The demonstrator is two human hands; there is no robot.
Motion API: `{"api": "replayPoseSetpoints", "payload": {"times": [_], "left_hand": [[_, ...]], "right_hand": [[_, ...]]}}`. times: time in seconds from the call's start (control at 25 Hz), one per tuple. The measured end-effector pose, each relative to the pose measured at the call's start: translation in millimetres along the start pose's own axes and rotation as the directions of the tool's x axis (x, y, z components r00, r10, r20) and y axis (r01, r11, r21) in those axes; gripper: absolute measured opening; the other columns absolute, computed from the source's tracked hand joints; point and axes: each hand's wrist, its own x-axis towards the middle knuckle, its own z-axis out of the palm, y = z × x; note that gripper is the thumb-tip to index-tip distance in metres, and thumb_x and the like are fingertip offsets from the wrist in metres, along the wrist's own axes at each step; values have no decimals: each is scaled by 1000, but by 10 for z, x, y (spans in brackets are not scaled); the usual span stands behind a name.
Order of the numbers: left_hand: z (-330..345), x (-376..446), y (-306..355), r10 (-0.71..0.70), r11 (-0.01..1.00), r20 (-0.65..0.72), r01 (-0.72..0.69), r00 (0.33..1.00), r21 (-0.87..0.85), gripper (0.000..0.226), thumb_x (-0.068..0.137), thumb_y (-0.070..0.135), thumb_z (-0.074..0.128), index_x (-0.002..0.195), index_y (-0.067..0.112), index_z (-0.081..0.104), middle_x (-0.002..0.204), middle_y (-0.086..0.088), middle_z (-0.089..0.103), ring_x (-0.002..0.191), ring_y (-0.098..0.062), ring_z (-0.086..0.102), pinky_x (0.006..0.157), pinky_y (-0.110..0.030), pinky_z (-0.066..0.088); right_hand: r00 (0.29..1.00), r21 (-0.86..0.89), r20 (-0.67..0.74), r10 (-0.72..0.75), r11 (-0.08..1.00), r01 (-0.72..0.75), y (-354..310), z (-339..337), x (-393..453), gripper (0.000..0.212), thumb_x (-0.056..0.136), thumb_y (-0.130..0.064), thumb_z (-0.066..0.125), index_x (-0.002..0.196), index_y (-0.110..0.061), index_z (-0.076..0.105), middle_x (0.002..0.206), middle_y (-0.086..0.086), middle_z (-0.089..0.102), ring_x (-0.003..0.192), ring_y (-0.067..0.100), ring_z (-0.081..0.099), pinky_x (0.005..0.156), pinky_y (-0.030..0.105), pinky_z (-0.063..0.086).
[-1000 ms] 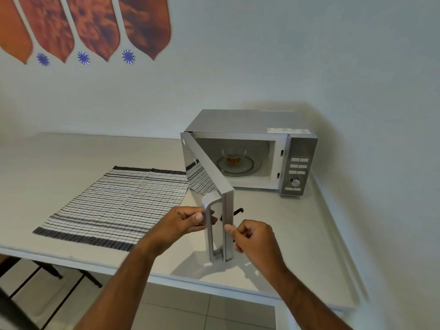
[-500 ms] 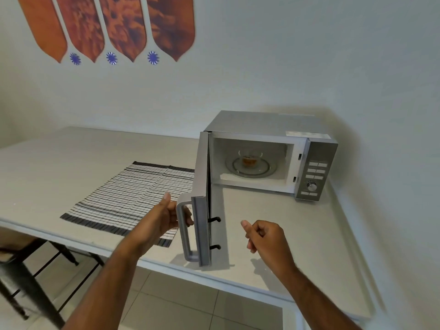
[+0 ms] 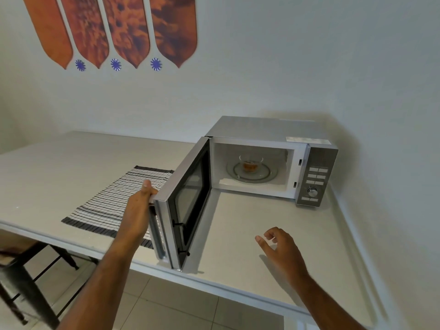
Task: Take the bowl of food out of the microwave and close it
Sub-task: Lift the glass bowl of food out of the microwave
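A silver microwave stands at the back right of the white table, against the wall. Its door is swung wide open to the left. Inside, a small clear glass bowl with brown food sits on the round glass turntable. My left hand grips the door's outer edge at the handle; its fingers are hidden behind the door. My right hand hovers over the table in front of the microwave, fingers loosely curled and apart, holding nothing.
A striped black-and-white placemat lies on the table left of the door. The control panel with buttons and a dial is on the microwave's right side. A dark chair frame stands below the table's left front edge.
The door has swung further open to the left with my left hand on its edge. My right hand let go of the handle and moved right, over the table.
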Motion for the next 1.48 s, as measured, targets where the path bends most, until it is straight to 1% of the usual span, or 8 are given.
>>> {"api": "replayPoseSetpoints", "payload": {"times": [0.16, 0.28, 0.36, 0.48, 0.6, 0.88, 1.12, 1.48], "left_hand": [[-34, 41, -64, -8, 1000, -62, 9, 998, 7, 75, 108, 63, 23, 88, 9, 70, 89, -16, 70, 84, -25, 63, 74, -33, 43], [-6, 44, 10, -1, 1000, -207, -6, 978, -30, 65, 107, 63, 27, 102, 13, 68, 105, -6, 69, 101, -22, 63, 85, -36, 47], [73, 12, 202, 141, 988, -254, -119, 957, 99, 43, 110, 51, 38, 110, 18, 65, 111, 3, 64, 107, -18, 58, 91, -39, 47], [285, -72, 532, 471, 820, -138, -375, 871, 431, 18, 106, 33, 53, 111, 19, 64, 114, 8, 57, 113, -10, 47, 94, -34, 35], [644, -142, 717, 571, 657, 86, -518, 816, 547, 20, 102, 37, 52, 107, 23, 64, 111, 10, 56, 110, -6, 45, 95, -29, 29], [1610, -372, 388, 327, 802, 311, -436, 892, 408, 27, 103, 43, 57, 124, 27, 63, 124, 11, 61, 120, -4, 50, 101, -23, 40], [2116, -244, -147, 14, 971, 324, -90, 946, 221, 37, 103, 48, 57, 137, 34, 55, 130, 13, 59, 126, -10, 54, 105, -35, 52], [2851, 885, -424, -175, 982, 277, 149, 945, 115, 47, 104, 48, 56, 145, 24, 51, 119, 2, 63, 115, -20, 63, 97, -38, 57]], "right_hand": [[999, -71, -2, -52, 996, 52, 193, -75, 10, 31, 89, -67, 61, 96, -37, 60, 101, -25, 63, 89, -3, 60, 92, 40, 52], [999, -98, -14, -45, 994, 44, 286, -133, 48, 32, 89, -67, 61, 96, -36, 60, 101, -23, 64, 95, 6, 62, 94, 42, 48], [999, -102, -17, -40, 994, 38, 335, -166, 92, 33, 89, -68, 59, 96, -36, 60, 101, -23, 64, 97, 9, 64, 93, 42, 48], [999, -91, -10, -41, 995, 40, 393, -201, 192, 37, 88, -72, 56, 98, -37, 60, 102, -23, 65, 97, 8, 64, 93, 41, 48], [999, -90, -7, -48, 995, 47, 402, -212, 286, 41, 86, -77, 52, 97, -39, 58, 102, -23, 65, 90, 1, 63, 91, 39, 46], [999, -84, -15, -50, 995, 48, 341, -156, 458, 32, 93, -67, 50, 94, -35, 56, 93, -21, 62, 86, 8, 63, 90, 42, 52], [1000, -31, -24, 6, 1000, -7, 278, -28, 692, 32, 96, -66, 45, 96, -36, 58, 97, -17, 66, 92, 12, 63, 88, 44, 58], [993, 83, 90, 76, 993, -84, 177, 202, 1522, 24, 101, -53, 51, 108, -32, 61, 102, -11, 68, 94, 10, 66, 80, 32, 57]]}}
